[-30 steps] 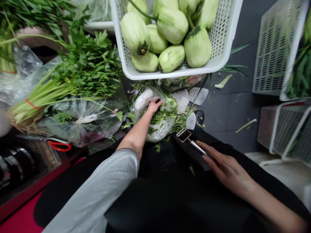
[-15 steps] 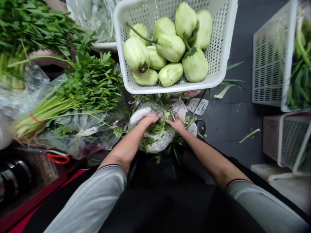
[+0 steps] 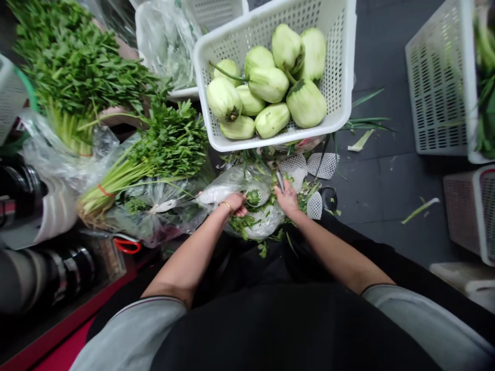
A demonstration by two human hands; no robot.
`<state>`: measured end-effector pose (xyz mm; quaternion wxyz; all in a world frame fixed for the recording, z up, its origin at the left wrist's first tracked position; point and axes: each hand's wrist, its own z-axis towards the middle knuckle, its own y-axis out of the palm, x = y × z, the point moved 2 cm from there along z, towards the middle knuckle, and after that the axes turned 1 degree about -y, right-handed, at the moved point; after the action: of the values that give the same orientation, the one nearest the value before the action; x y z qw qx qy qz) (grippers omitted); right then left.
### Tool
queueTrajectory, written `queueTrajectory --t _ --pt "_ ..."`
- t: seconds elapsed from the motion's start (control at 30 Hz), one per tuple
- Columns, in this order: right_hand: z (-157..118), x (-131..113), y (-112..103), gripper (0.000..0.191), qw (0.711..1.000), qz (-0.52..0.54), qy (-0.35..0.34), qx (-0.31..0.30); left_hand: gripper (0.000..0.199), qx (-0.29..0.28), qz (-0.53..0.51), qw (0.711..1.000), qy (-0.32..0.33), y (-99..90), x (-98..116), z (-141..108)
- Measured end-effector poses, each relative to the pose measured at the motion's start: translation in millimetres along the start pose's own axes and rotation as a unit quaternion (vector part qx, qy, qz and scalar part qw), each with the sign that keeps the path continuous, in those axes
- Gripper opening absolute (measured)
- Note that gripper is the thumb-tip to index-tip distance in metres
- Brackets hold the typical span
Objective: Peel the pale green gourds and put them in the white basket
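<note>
My left hand (image 3: 235, 203) is beside an open clear plastic bag (image 3: 232, 180), over a heap of green leafy trimmings (image 3: 242, 225). Its fingers are loosely bent with the thumb apart, and I see nothing held in them. My right hand (image 3: 288, 199) is closed around a slim silvery tool (image 3: 280, 181) that points away from me; its exact kind is too small to tell. White foam netting (image 3: 265, 221) lies among the trimmings between the hands. Pale green eggplants (image 3: 268, 84) fill part of a white perforated basket (image 3: 274, 141) just beyond.
On the left lie bunches of celery (image 3: 116, 180) tied with red bands, and red-handled scissors (image 3: 127, 245). White crates (image 3: 439, 98) stand at right on the dark tiled floor (image 3: 371, 190), where loose green scraps lie. More foam netting (image 3: 324, 165) is near my shoe.
My left hand has drawn back left, out of the trimmings, and the two hands are farther apart. The tool in my right hand shows more fully. The view has shifted left.
</note>
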<state>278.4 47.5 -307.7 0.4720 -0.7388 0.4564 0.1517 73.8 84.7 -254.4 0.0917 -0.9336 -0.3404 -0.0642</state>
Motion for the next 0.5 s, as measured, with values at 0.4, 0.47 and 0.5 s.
queueTrajectory --t 0.4,0.47,0.5 --pt "-12.0 -31.3 5.8 0.039 0.948 0.242 0.023 -0.204 0.037 0.015 -0.261 0.962 0.078 64.2 -49.4 -87.0" --pt "-18.6 -43.4 -3.9 0.038 0.943 0.246 0.001 -0.223 0.033 0.078 -0.196 0.970 0.117 54.7 -55.6 -102.7" --pt "-23.2 -50.5 -8.1 0.037 0.943 0.243 -0.012 -0.229 0.030 0.131 -0.136 0.972 0.141 48.0 -56.6 -112.4"
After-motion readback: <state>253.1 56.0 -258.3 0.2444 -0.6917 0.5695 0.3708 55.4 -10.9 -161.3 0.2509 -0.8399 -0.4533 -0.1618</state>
